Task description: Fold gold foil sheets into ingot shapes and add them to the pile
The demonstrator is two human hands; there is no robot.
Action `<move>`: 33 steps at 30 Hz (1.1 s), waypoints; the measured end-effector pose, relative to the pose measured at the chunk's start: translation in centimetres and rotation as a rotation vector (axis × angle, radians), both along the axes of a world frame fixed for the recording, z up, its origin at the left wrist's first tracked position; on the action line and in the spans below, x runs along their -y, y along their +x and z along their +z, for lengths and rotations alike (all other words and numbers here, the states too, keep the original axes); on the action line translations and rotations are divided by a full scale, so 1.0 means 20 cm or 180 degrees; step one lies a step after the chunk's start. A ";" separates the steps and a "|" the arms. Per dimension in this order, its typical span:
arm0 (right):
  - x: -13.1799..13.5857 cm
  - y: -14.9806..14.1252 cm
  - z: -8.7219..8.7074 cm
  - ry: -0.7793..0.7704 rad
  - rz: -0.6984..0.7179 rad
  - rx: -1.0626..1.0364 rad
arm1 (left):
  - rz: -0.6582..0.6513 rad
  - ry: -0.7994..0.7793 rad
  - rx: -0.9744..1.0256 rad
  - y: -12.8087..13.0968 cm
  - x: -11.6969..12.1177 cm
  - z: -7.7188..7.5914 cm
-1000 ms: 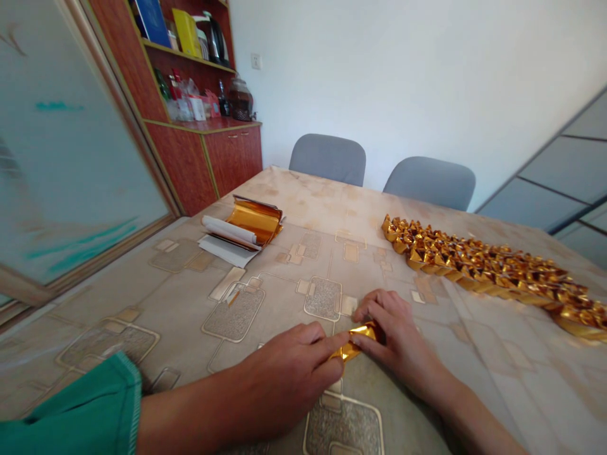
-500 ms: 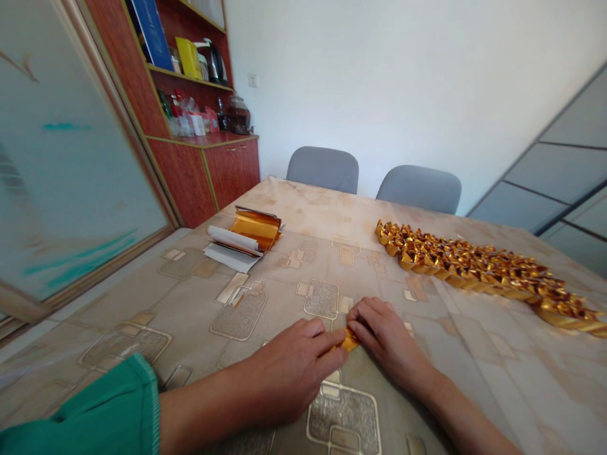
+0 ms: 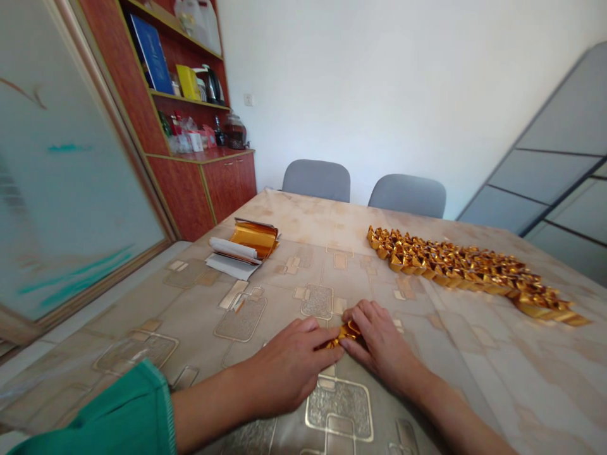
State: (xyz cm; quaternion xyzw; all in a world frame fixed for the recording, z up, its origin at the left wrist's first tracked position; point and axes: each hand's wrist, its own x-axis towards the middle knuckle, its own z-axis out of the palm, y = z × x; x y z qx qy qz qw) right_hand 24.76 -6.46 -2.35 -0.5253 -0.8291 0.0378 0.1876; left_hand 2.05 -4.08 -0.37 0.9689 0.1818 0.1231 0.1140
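Observation:
Between my two hands, low over the patterned tablecloth, is a small piece of folded gold foil paper point(image 3: 349, 330). My left hand point(image 3: 301, 357) pinches its left end with thumb and index finger. My right hand point(image 3: 374, 332) has its fingers curled round the right end. Parts of the foil are hidden under the fingers. To the right lie rows of folded gold foil pieces point(image 3: 450, 262), packed closely together. A curled stack of gold foil sheets with pale backs point(image 3: 253, 237) rests at the far left of the table.
The table point(image 3: 327, 215) has a beige patterned cover. Two grey chairs point(image 3: 317, 180) stand behind it against a white wall. At the left are a red-brown cabinet point(image 3: 208, 183) with bottles and a kettle, and a sliding glass door point(image 3: 71, 158).
The foil piece shows more folded edges and shine between my fingers. My right hand has shifted slightly, its thumb now nearer my left fingertips. The camera view has tilted up a little.

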 end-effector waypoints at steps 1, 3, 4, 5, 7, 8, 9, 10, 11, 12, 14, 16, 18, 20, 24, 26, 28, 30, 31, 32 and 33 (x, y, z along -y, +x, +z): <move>0.00 0.00 0.00 -0.0054 -0.0008 -0.0044 | -0.0012 -0.0014 0.0023 0.00 0.00 0.00; 0.00 0.01 0.01 -0.0220 0.0015 -0.0163 | -0.0054 0.0002 0.0103 -0.01 0.00 0.00; 0.00 0.02 0.01 -0.0308 0.0041 -0.0242 | -0.0079 0.0018 0.0146 -0.02 -0.01 0.00; -0.01 0.02 0.02 -0.0383 0.0063 -0.0321 | -0.0103 0.0028 0.0178 -0.02 -0.01 -0.01; -0.02 0.04 0.02 -0.0497 0.0125 -0.0455 | -0.0136 0.0039 0.0221 -0.03 -0.01 -0.01; -0.02 0.05 0.02 -0.0530 0.0172 -0.0512 | -0.0142 0.0038 0.0223 -0.03 -0.01 -0.01; -0.03 0.06 0.02 -0.0546 0.0217 -0.0564 | -0.0151 0.0032 0.0208 -0.03 -0.02 -0.01; -0.03 0.07 0.02 -0.0557 0.0266 -0.0618 | -0.0168 0.0024 0.0176 -0.03 -0.02 0.00; -0.03 0.08 0.02 -0.0567 0.0316 -0.0674 | -0.0193 0.0016 0.0127 -0.03 -0.02 0.00; -0.03 0.08 0.02 -0.0574 0.0345 -0.0729 | -0.0227 0.0009 0.0072 -0.04 -0.02 0.01; -0.04 0.10 0.02 -0.0592 0.0387 -0.0839 | -0.0292 0.0026 -0.0003 -0.05 -0.03 0.01; -0.04 0.11 0.02 -0.0626 0.0462 -0.0969 | -0.0297 0.0072 -0.0026 -0.05 -0.03 0.00; -0.04 0.11 0.01 -0.0601 0.0512 -0.1059 | -0.0229 0.0116 -0.0038 -0.06 -0.02 -0.01; -0.05 0.11 -0.01 -0.0531 0.0499 -0.1019 | -0.0135 0.0128 -0.0094 -0.05 -0.02 -0.03; -0.05 0.11 -0.01 -0.0483 0.0461 -0.0750 | -0.0059 0.0146 -0.0145 -0.05 0.00 -0.03; -0.05 0.11 0.00 -0.0516 0.0456 -0.0659 | -0.0086 0.0195 -0.0083 -0.05 0.01 -0.04; -0.05 0.11 0.02 -0.0551 0.0456 -0.0588 | -0.0117 0.0265 0.0037 -0.06 0.01 -0.05; -0.05 0.11 0.02 -0.0563 0.0465 -0.0546 | -0.0140 0.0326 0.0163 -0.07 0.02 -0.06; -0.05 0.11 0.03 -0.0567 0.0469 -0.0535 | -0.0158 0.0348 0.0199 -0.08 0.02 -0.06; -0.05 0.11 0.03 -0.0571 0.0474 -0.0531 | -0.0175 0.0362 0.0209 -0.08 0.02 -0.06; -0.05 0.11 0.02 -0.0573 0.0477 -0.0529 | -0.0197 0.0361 0.0191 -0.08 0.02 -0.06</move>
